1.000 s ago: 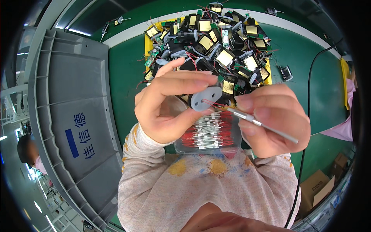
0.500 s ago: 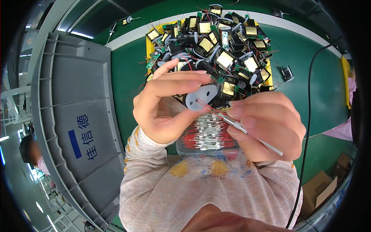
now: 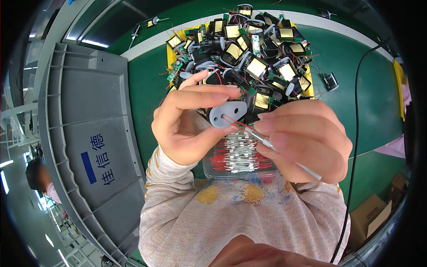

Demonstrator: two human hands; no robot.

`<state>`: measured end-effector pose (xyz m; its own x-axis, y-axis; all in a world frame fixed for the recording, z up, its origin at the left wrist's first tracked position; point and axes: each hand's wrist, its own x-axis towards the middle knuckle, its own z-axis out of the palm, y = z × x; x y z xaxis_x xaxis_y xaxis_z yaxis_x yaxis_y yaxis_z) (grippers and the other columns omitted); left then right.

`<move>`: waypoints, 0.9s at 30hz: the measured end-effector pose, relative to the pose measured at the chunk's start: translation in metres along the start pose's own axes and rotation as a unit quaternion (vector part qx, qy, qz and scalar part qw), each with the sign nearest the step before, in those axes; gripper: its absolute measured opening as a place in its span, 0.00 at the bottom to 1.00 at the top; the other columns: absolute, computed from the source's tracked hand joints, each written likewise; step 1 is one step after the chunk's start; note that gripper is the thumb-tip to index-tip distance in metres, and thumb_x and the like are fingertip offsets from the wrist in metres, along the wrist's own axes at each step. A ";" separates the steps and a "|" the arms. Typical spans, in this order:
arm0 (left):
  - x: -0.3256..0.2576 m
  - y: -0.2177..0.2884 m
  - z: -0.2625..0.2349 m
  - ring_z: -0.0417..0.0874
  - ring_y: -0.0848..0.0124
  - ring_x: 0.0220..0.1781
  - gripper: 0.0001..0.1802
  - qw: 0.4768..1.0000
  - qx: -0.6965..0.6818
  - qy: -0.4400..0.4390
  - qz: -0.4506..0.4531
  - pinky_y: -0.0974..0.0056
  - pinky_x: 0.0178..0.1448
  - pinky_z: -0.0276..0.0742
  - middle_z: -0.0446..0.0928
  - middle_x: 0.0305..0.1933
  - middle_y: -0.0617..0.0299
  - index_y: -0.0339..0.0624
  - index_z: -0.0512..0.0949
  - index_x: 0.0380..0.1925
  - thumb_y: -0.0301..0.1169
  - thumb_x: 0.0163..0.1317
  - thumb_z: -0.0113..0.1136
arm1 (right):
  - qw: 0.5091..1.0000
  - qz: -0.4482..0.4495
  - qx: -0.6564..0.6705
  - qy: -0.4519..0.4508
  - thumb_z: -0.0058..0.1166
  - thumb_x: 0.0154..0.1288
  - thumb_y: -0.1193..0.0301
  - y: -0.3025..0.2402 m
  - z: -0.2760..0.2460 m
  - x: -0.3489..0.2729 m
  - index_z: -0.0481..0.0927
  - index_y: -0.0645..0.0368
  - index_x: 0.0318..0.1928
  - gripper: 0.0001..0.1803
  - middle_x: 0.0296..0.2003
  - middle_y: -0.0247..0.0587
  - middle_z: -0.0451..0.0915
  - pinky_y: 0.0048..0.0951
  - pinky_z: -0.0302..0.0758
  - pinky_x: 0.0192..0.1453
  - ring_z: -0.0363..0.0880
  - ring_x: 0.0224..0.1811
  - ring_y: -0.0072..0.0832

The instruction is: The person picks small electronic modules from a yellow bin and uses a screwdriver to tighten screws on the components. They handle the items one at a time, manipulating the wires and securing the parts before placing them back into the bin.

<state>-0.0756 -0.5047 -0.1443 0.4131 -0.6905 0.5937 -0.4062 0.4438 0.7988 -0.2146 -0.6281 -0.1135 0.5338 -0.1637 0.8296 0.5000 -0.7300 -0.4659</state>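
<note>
Between the thumb and fingers of my left hand [image 3: 175,122] is a small black module, its pale grey oval end cap [image 3: 228,111] turned toward me. Dark holes show in the cap. Thin red wires [image 3: 235,124] run from one of these holes to a slim silver-and-white rod [image 3: 263,140]. My right hand [image 3: 307,138] pinches this rod, which slants down to the right with its white end showing below the fingers. The two hands are apart. Most of the module's body is hidden behind my left fingers.
Beyond my hands, a yellow tray [image 3: 171,58] is heaped with similar black modules, wires and green circuit boards. Below them, a clear box [image 3: 208,172] holds many white-and-red wired parts. A grey crate [image 3: 100,111] stands left; a black cable [image 3: 354,120] runs along the right.
The grey-capped module has shifted slightly left in my left hand's hold. My right hand and the rod have moved slightly left too. Both grips look the same.
</note>
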 end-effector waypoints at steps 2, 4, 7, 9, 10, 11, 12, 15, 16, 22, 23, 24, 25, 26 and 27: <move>0.000 0.000 0.000 0.80 0.61 0.44 0.22 1.000 -0.006 -0.005 -0.001 0.52 0.61 0.58 0.79 0.37 0.49 0.37 0.71 0.35 0.18 0.37 0.67 | 1.000 0.004 0.004 0.005 0.65 0.35 0.82 0.000 0.000 0.000 0.70 0.65 0.35 0.22 0.29 0.50 0.77 0.28 0.75 0.26 0.77 0.27 0.38; 0.001 0.001 -0.001 0.80 0.61 0.44 0.22 1.000 -0.008 -0.011 -0.002 0.52 0.61 0.58 0.79 0.37 0.49 0.36 0.71 0.35 0.18 0.37 0.67 | 1.000 0.008 0.008 0.012 0.65 0.35 0.82 0.000 0.001 0.000 0.70 0.65 0.35 0.22 0.29 0.49 0.77 0.28 0.75 0.26 0.77 0.26 0.37; 0.001 0.001 -0.001 0.80 0.61 0.44 0.22 1.000 -0.013 -0.016 -0.008 0.53 0.61 0.58 0.79 0.37 0.48 0.35 0.72 0.35 0.17 0.36 0.67 | 1.000 0.020 0.017 0.007 0.64 0.35 0.82 0.002 0.000 -0.001 0.71 0.65 0.34 0.21 0.28 0.48 0.77 0.28 0.74 0.26 0.77 0.26 0.37; 0.002 0.003 -0.002 0.80 0.61 0.44 0.22 1.000 -0.006 -0.023 -0.017 0.53 0.61 0.58 0.79 0.37 0.48 0.34 0.72 0.36 0.17 0.36 0.67 | 0.999 0.036 0.015 -0.007 0.64 0.35 0.82 0.001 -0.003 0.000 0.71 0.65 0.34 0.21 0.28 0.47 0.77 0.28 0.74 0.26 0.77 0.25 0.36; 0.002 0.004 -0.003 0.80 0.61 0.44 0.22 0.999 -0.003 -0.026 -0.021 0.54 0.61 0.58 0.79 0.37 0.48 0.34 0.72 0.36 0.17 0.36 0.67 | 0.999 0.042 0.012 -0.011 0.64 0.35 0.82 0.000 -0.004 0.001 0.71 0.65 0.34 0.21 0.27 0.47 0.77 0.28 0.74 0.26 0.77 0.25 0.36; 0.003 0.005 -0.003 0.80 0.60 0.44 0.22 0.999 -0.004 -0.030 -0.024 0.54 0.61 0.58 0.79 0.37 0.48 0.33 0.73 0.36 0.18 0.36 0.66 | 0.999 0.048 0.010 -0.015 0.64 0.35 0.83 0.000 -0.005 0.002 0.71 0.64 0.33 0.20 0.27 0.46 0.77 0.28 0.74 0.26 0.77 0.25 0.36; 0.003 0.005 -0.004 0.80 0.60 0.44 0.22 0.999 -0.005 -0.035 -0.027 0.55 0.61 0.58 0.79 0.37 0.48 0.33 0.73 0.36 0.18 0.36 0.66 | 0.999 0.049 0.007 -0.014 0.64 0.35 0.83 0.000 -0.005 0.002 0.71 0.64 0.33 0.20 0.27 0.46 0.77 0.28 0.73 0.26 0.77 0.25 0.36; 0.003 0.006 -0.004 0.80 0.60 0.44 0.22 0.999 -0.010 -0.037 -0.034 0.56 0.60 0.58 0.79 0.36 0.48 0.32 0.73 0.37 0.18 0.37 0.66 | 0.998 0.053 -0.010 -0.018 0.64 0.34 0.83 -0.002 -0.006 0.002 0.71 0.64 0.32 0.20 0.26 0.45 0.77 0.27 0.73 0.26 0.77 0.25 0.35; 0.003 0.006 -0.004 0.80 0.60 0.44 0.22 0.999 -0.012 -0.035 -0.036 0.57 0.60 0.58 0.79 0.37 0.48 0.31 0.74 0.37 0.18 0.37 0.66 | 0.998 0.052 -0.014 -0.017 0.64 0.34 0.83 -0.003 -0.006 0.002 0.71 0.64 0.32 0.20 0.26 0.45 0.76 0.27 0.73 0.26 0.77 0.26 0.35; 0.003 0.006 -0.004 0.80 0.60 0.44 0.21 0.999 -0.013 -0.035 -0.030 0.57 0.59 0.59 0.79 0.36 0.49 0.31 0.74 0.37 0.19 0.37 0.66 | 0.999 0.037 -0.018 -0.007 0.64 0.34 0.84 -0.002 -0.006 0.002 0.71 0.64 0.32 0.20 0.26 0.45 0.76 0.27 0.74 0.25 0.77 0.26 0.35; 0.003 0.006 -0.004 0.80 0.60 0.44 0.21 0.999 -0.014 -0.035 -0.030 0.57 0.59 0.59 0.79 0.36 0.49 0.31 0.74 0.37 0.19 0.37 0.66 | 0.999 0.034 -0.021 -0.004 0.64 0.34 0.83 -0.002 -0.005 0.001 0.71 0.64 0.32 0.20 0.26 0.45 0.76 0.27 0.74 0.25 0.77 0.26 0.35; 0.003 0.006 -0.004 0.80 0.60 0.44 0.21 0.999 -0.015 -0.036 -0.029 0.57 0.59 0.59 0.79 0.36 0.49 0.31 0.74 0.37 0.19 0.37 0.67 | 0.999 0.030 -0.024 0.001 0.64 0.34 0.83 -0.002 -0.004 0.000 0.71 0.64 0.32 0.20 0.26 0.45 0.76 0.28 0.74 0.25 0.77 0.26 0.35; 0.003 0.005 -0.004 0.80 0.60 0.44 0.21 0.999 -0.016 -0.036 -0.029 0.57 0.59 0.59 0.79 0.36 0.49 0.31 0.74 0.37 0.19 0.37 0.67 | 0.999 0.024 -0.026 0.009 0.64 0.33 0.83 -0.002 -0.001 -0.001 0.71 0.64 0.32 0.20 0.26 0.45 0.77 0.28 0.74 0.26 0.77 0.26 0.36; 0.002 0.005 -0.004 0.80 0.60 0.44 0.22 0.999 -0.016 -0.037 -0.027 0.57 0.59 0.59 0.79 0.36 0.49 0.31 0.74 0.37 0.19 0.37 0.67 | 0.999 0.017 -0.026 0.018 0.64 0.33 0.83 -0.002 0.001 -0.002 0.72 0.64 0.32 0.20 0.26 0.45 0.77 0.28 0.74 0.26 0.77 0.26 0.36; 0.002 0.005 -0.004 0.80 0.60 0.44 0.22 0.999 -0.016 -0.037 -0.025 0.57 0.59 0.59 0.79 0.36 0.50 0.31 0.74 0.37 0.19 0.37 0.67 | 0.999 0.008 -0.024 0.029 0.65 0.33 0.83 -0.001 0.005 -0.004 0.72 0.64 0.31 0.20 0.27 0.45 0.77 0.28 0.75 0.26 0.77 0.26 0.36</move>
<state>-0.0733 -0.5014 -0.1394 0.3700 -0.7519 0.5456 -0.3593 0.4258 0.8304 -0.2140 -0.6236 -0.1178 0.4996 -0.2127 0.8397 0.4578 -0.7581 -0.4644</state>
